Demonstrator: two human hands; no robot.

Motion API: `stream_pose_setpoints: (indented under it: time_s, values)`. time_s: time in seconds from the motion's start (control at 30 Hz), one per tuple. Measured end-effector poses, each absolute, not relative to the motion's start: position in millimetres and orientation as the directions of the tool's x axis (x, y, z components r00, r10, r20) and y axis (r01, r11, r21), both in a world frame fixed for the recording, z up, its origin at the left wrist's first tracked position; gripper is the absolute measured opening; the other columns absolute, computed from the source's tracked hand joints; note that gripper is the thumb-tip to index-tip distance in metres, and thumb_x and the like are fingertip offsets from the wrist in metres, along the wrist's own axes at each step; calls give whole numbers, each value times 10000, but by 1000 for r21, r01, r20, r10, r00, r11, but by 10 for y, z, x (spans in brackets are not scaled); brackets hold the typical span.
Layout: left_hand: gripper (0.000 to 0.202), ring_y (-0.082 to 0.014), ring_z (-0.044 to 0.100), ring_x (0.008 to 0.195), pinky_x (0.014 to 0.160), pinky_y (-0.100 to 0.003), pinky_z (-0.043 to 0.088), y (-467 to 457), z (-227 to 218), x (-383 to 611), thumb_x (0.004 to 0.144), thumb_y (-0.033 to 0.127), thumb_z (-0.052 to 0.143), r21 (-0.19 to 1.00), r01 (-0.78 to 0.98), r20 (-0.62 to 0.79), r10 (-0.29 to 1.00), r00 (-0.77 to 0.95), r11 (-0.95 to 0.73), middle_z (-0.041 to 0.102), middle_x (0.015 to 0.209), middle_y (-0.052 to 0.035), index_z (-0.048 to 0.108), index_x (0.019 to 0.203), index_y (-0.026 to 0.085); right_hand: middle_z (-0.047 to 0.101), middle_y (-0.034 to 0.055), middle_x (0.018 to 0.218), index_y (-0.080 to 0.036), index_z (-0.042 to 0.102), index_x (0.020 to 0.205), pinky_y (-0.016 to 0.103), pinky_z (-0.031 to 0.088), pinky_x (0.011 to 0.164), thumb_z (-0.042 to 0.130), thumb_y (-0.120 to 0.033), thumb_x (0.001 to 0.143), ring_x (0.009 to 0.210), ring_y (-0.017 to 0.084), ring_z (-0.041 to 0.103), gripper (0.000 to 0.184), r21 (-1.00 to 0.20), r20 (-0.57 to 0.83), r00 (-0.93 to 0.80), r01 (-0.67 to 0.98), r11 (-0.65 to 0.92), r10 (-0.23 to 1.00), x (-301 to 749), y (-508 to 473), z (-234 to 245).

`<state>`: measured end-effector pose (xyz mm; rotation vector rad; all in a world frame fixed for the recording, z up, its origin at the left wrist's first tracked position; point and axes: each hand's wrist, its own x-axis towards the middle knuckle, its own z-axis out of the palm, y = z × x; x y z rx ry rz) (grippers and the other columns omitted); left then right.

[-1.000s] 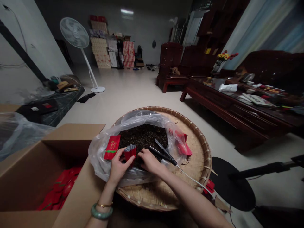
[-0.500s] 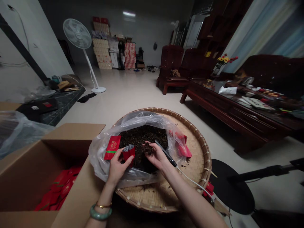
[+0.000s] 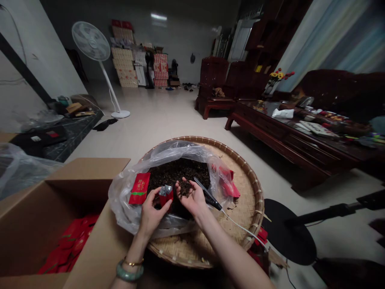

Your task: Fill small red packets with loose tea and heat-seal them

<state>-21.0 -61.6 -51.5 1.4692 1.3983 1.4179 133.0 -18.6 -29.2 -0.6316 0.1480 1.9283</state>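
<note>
My left hand grips a small red packet with a silver-lined mouth, open at the top. Close beside it, my right hand is cupped palm up around a clump of dark dried tea leaves. Both hands are over a clear plastic bag spread wide, with a heap of loose tea inside. A flat red packet with gold writing and a green stripe lies on the bag's left side. Along my right hand runs a slim black corded tool; whether the hand touches it is unclear.
The bag sits on a round woven bamboo tray. Red packets lie at its right. A cardboard box on the left holds several red packets. A black round stand base is at right; a white fan stands farther off.
My right hand has turned its palm further up and come nearer the packet, with the tea leaves in it. The packet has tilted slightly towards it. The camera view has shifted a little.
</note>
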Motion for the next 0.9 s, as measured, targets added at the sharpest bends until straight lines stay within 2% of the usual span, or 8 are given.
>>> stream_pose_setpoints:
  time_s: [0.13,0.27,0.4,0.53,0.6,0.73,0.83,0.9]
  values:
    - [493,-223,603,1010,789,-328,561,-612,-532,-168,701,329,690,912,316,312,941,-129,-260,588,1135,-98,534,1148,193,670,90,792,-141,604,906,284,538,621,412,-245,840,772,175,647,228,-161,-488,-323,-880,-448,811,1338,-223,-277]
    - [520,-216,608,991,762,-324,575,-598,-548,-149,714,319,674,880,380,349,931,-108,-286,575,1148,-100,504,1191,200,663,63,754,-156,604,861,344,556,687,442,-246,823,795,183,654,189,-175,-501,-290,-889,-424,816,1356,-216,-278]
    - [584,-210,600,984,734,-322,589,-595,-575,-128,730,305,665,838,445,376,925,-51,-315,571,1113,-88,441,1262,216,668,93,812,-124,606,870,259,561,614,463,-153,795,746,151,652,164,-151,-505,-301,-892,-427,809,1377,-196,-282]
    - [692,-200,597,965,720,-312,586,-594,-605,-129,777,303,633,758,516,443,896,44,-400,552,1074,-82,293,1375,232,673,106,838,-114,599,887,219,551,570,432,-113,799,709,131,648,189,-122,-515,-297,-903,-412,804,1403,-190,-258]
    - [615,-206,593,993,763,-326,572,-588,-608,-143,808,295,602,681,569,490,865,112,-460,535,1121,-92,329,1358,253,674,95,835,-126,600,879,242,557,594,440,-122,793,725,138,650,181,-119,-497,-296,-908,-401,816,1415,-188,-233]
    - [365,-219,595,1023,833,-348,536,-559,-577,-190,843,315,564,528,665,514,822,245,-529,527,1207,-92,523,1204,279,670,81,816,-143,603,845,285,555,645,459,-173,783,746,155,644,160,-156,-467,-258,-917,-366,846,1430,-189,-161]
    - [372,-241,579,1063,897,-378,501,-531,-502,-237,833,387,562,509,664,483,820,307,-548,554,1204,-97,567,1182,259,671,75,828,-161,604,841,307,543,684,444,-259,805,780,164,638,191,-224,-421,-207,-919,-323,883,1429,-198,-96]
    - [351,-238,564,1092,940,-382,469,-512,-419,-264,877,371,470,546,634,459,828,322,-548,571,1198,-99,584,1183,243,673,66,826,-175,604,848,315,534,705,417,-298,818,786,163,633,226,-264,-393,-180,-917,-298,902,1423,-204,-52]
